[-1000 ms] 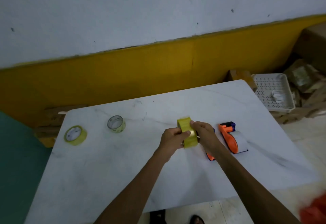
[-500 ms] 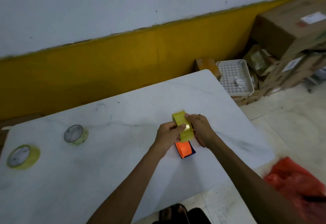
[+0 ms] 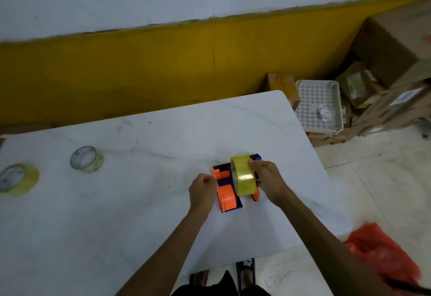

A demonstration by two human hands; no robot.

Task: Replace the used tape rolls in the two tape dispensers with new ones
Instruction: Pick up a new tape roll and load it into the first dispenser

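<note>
My right hand (image 3: 268, 180) holds a full yellow tape roll (image 3: 243, 174) upright, just above two orange and blue tape dispensers. The left dispenser (image 3: 225, 194) lies in plain sight under the roll; the right dispenser (image 3: 256, 196) is mostly hidden by the roll and my right hand. My left hand (image 3: 202, 190) is closed into a fist just left of the roll, fingers pinched together; I cannot tell whether a tape end is between them. Two more rolls lie flat on the white table (image 3: 116, 202): a thin one (image 3: 86, 159) and a yellow one (image 3: 17, 179) at the far left.
The table's right edge runs close to my right arm. Beyond it on the floor stand a white perforated basket (image 3: 318, 106), stacked cardboard boxes (image 3: 391, 62) and a red plastic bag (image 3: 384, 253). A yellow and white wall stands behind the table.
My left hand has come off the yellow roll and moved left, closed. The roll stays in my right hand. The view has swung, bringing both dispensers under the roll.
</note>
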